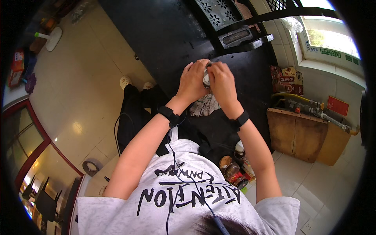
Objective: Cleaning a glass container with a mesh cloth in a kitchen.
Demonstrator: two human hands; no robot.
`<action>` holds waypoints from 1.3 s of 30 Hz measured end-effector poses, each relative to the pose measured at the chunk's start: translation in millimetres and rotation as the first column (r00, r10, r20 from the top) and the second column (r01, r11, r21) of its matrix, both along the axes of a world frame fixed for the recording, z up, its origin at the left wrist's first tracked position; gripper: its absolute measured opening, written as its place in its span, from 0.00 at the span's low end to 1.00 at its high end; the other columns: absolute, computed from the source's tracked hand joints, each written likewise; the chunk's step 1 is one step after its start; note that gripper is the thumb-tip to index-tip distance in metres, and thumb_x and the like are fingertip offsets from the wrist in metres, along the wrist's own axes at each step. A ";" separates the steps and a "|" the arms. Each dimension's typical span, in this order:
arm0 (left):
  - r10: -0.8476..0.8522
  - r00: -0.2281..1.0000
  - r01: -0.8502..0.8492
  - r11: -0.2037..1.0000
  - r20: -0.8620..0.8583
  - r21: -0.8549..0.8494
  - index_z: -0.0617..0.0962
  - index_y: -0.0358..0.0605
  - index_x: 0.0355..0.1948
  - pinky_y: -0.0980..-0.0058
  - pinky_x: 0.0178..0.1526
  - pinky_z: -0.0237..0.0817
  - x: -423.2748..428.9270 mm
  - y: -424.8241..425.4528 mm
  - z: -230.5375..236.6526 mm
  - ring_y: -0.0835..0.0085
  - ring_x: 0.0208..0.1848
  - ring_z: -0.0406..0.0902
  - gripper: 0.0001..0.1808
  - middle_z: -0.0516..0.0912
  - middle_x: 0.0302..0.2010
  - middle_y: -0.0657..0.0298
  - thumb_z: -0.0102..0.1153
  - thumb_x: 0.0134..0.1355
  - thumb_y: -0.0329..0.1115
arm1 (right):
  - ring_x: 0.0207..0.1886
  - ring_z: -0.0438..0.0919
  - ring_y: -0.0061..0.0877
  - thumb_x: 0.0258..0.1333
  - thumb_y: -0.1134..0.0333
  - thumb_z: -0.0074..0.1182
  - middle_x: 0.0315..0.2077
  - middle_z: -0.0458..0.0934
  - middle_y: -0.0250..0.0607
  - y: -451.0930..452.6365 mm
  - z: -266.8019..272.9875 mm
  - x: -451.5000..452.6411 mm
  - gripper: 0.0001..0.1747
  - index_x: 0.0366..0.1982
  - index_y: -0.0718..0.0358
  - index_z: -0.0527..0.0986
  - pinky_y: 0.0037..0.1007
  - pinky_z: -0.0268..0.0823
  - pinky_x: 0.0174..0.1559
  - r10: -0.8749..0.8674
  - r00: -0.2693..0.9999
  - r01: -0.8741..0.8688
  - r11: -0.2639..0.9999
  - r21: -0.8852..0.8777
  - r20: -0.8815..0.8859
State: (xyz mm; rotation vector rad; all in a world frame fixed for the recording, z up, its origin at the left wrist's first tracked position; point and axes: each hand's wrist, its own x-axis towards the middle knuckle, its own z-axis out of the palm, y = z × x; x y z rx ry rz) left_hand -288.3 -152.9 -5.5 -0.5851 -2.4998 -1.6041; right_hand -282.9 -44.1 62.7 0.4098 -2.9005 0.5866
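My left hand [194, 78] is curled around a small, pale round item [206, 78], perhaps a jar or cup, above the black counter [176, 41]. On the item's other side, my right hand [222, 81] grips it with bent fingers near its top. Most of the item is hidden by both hands, so its kind is unclear. A crumpled grey cloth [205, 105] lies on the counter just below my hands, nearer to my body. Each wrist wears a black band, and a thin cable runs down my shirt.
Beyond my hands stand a black rack and a metal tray with flower-shaped cutouts [218, 13]. Wooden boards [296, 135] and a gas pipe with valves [315, 110] are at right. Jars [235, 173] stand near my right elbow. Food packets [286, 80] lean against the wall.
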 end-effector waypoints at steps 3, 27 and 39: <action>-0.011 1.000 0.010 0.999 -0.013 -0.045 0.64 0.45 0.54 0.61 0.59 0.56 2.0 -3.1 -2.3 0.57 0.56 0.68 0.42 0.72 0.52 0.56 0.70 0.36 0.33 | 0.37 0.73 0.40 0.47 0.78 0.52 0.32 0.74 0.45 -0.2 1.9 17.5 0.03 0.28 0.69 0.73 0.35 0.67 0.40 0.076 0.996 -0.071 0.991 -0.112 0.047; 0.032 0.999 -0.030 0.998 0.037 -0.048 0.62 0.46 0.55 0.55 0.63 0.48 9.5 1.1 3.0 0.62 0.59 0.66 0.40 0.70 0.55 0.59 0.67 0.40 0.33 | 0.39 0.71 0.38 0.39 0.80 0.49 0.34 0.72 0.42 17.9 4.5 14.4 0.12 0.32 0.67 0.72 0.33 0.69 0.39 0.097 0.992 -0.109 0.981 0.161 0.079; 0.038 0.999 -0.037 0.999 0.039 -0.025 0.62 0.46 0.55 0.55 0.63 0.48 10.4 2.0 2.6 0.62 0.58 0.67 0.39 0.71 0.54 0.59 0.67 0.41 0.33 | 0.37 0.71 0.38 0.40 0.80 0.49 0.32 0.71 0.44 18.6 7.0 11.9 0.10 0.31 0.67 0.72 0.35 0.67 0.40 -0.018 0.996 0.003 0.987 0.159 0.090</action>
